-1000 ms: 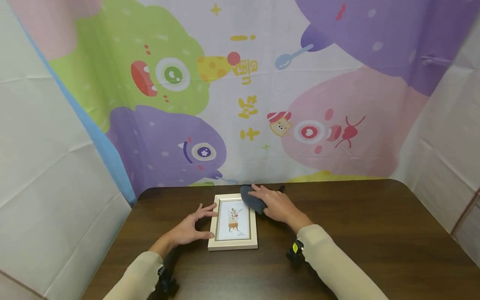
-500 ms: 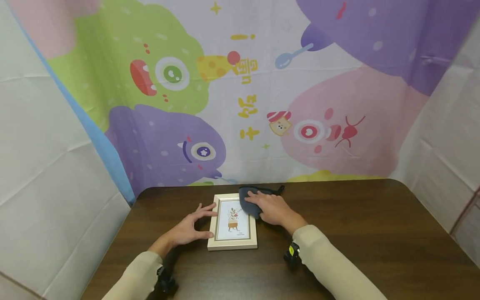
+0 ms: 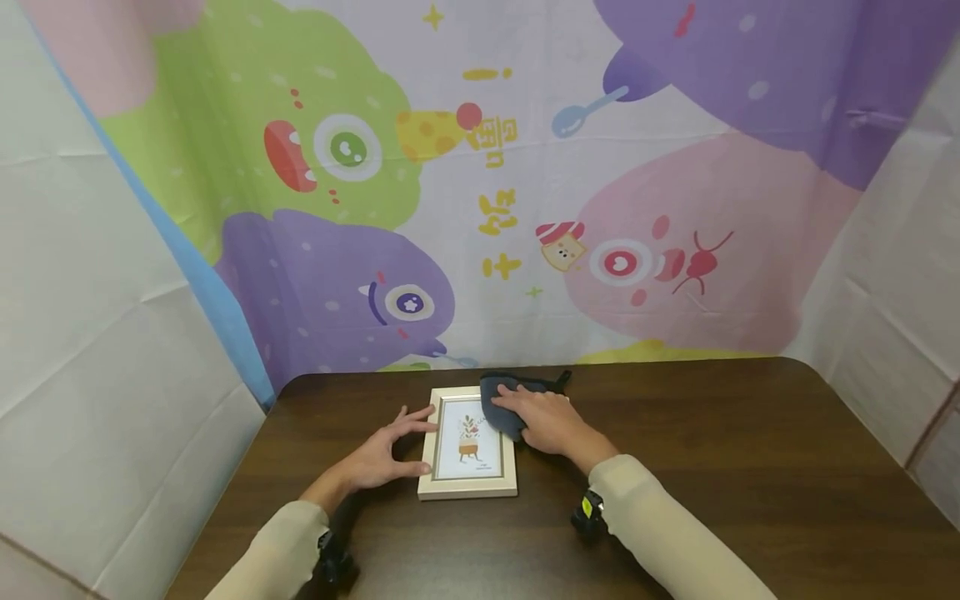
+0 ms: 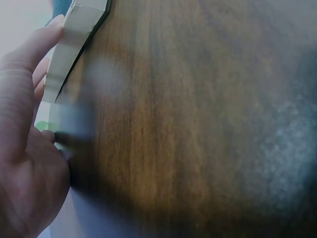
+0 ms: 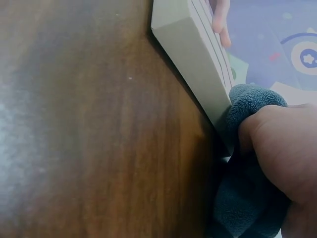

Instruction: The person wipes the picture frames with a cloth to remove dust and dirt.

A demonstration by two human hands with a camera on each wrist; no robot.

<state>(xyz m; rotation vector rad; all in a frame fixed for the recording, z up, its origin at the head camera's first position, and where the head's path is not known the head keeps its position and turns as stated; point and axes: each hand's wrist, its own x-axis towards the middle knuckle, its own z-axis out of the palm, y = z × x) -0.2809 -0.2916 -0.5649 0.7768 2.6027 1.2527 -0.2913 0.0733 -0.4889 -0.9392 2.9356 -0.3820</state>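
Note:
A cream picture frame (image 3: 468,489) lies face up on the dark wooden table, showing a print of a potted plant. My left hand (image 3: 375,457) touches its left edge, thumb and fingers spread apart along the side. The thumb also shows against the frame's side (image 4: 74,44) in the left wrist view. On the frame's upper right corner, my right hand (image 3: 551,421) holds a dark blue-grey terry cloth (image 3: 501,408) against the frame. In the right wrist view the cloth (image 5: 252,101) bunches over the frame's corner beside the thumb; the fingertips are hidden there.
The wooden table (image 3: 712,467) extends on both sides of the frame. Behind it hangs a cartoon-printed curtain (image 3: 525,325), close to the table's back edge. Pale sheets (image 3: 97,333) stand at the left and right.
My right hand and the cloth have shifted slightly down, and more of the cloth's dark edge shows behind the fingers. The left hand and the picture frame have stayed put.

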